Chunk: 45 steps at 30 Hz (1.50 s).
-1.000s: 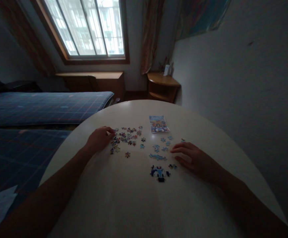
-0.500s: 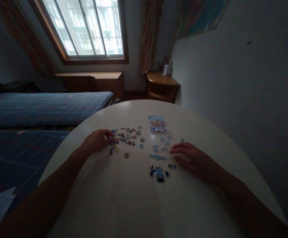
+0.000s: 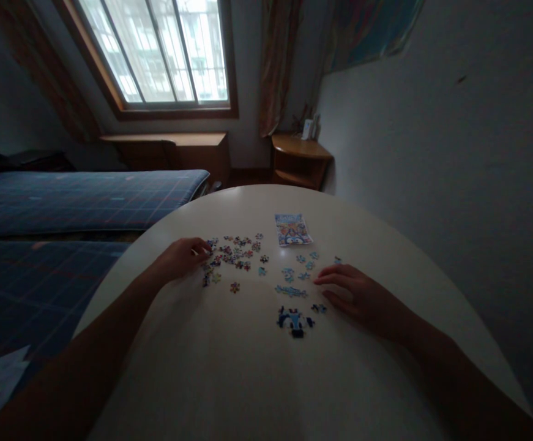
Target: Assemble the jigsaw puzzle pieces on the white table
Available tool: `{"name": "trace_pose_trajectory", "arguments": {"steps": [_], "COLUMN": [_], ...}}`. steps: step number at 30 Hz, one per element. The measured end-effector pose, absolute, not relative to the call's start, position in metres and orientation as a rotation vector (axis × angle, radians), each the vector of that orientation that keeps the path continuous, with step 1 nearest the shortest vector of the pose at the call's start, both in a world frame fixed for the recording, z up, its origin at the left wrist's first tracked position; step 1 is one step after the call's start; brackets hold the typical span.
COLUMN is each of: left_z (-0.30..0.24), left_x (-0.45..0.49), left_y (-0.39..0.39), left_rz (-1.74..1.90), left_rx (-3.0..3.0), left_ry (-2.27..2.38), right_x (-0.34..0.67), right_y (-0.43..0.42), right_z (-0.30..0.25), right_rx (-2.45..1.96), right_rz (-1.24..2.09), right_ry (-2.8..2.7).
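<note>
My left hand point(image 3: 187, 256) reaches in at the left edge of a loose spread of jigsaw puzzle pieces point(image 3: 236, 254). Its fingers are slightly curled, the thumb a little apart from them, and the tips touch or hover at the outermost pieces; I see nothing held. My right hand point(image 3: 351, 291) rests on the table with thumb and fingers apart, beside several light-blue pieces point(image 3: 303, 276). A joined light-blue strip point(image 3: 290, 291) lies left of it. Nearer me is a joined dark-blue and white section point(image 3: 295, 322), with a small dark cluster point(image 3: 318, 308) close to the right thumb.
The pieces lie on a round white table point(image 3: 229, 367). Behind them is a printed picture sheet point(image 3: 292, 229). A bed with a plaid cover point(image 3: 78, 202) stands at the left, a wooden corner shelf point(image 3: 300, 147) beyond the table, and a wall point(image 3: 422, 159) at the right.
My left hand has shifted slightly away from me, and its thumb has come nearer the fingers, uncovering some pieces below it. The right hand stays where it was.
</note>
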State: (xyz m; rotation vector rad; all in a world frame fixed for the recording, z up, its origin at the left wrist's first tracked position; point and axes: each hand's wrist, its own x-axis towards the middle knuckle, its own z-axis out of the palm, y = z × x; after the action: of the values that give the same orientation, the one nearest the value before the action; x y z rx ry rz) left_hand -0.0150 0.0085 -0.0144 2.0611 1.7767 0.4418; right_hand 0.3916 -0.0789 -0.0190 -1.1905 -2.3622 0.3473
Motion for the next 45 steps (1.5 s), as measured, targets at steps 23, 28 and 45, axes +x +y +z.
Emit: {"name": "trace_pose_trajectory", "arguments": {"steps": [23,28,45], "left_z": [-0.02,-0.015,-0.018], "left_x": [0.067,0.054,0.07], "left_y": [-0.051,-0.041,-0.055], "left_rz": [0.443,0.43,0.283], "left_rx": [2.211,2.14,2.326], "left_ry": [1.199,1.288,1.181], "right_x": [0.391,0.392,0.393], "right_y": [-0.08,-0.079,-0.079], "right_z": [-0.017,-0.019,-0.021], "right_rx": [-1.183,-1.18,-1.174], "right_rz": [0.359,0.352,0.383], "right_ry": [-2.379,-2.38,-2.38]}}
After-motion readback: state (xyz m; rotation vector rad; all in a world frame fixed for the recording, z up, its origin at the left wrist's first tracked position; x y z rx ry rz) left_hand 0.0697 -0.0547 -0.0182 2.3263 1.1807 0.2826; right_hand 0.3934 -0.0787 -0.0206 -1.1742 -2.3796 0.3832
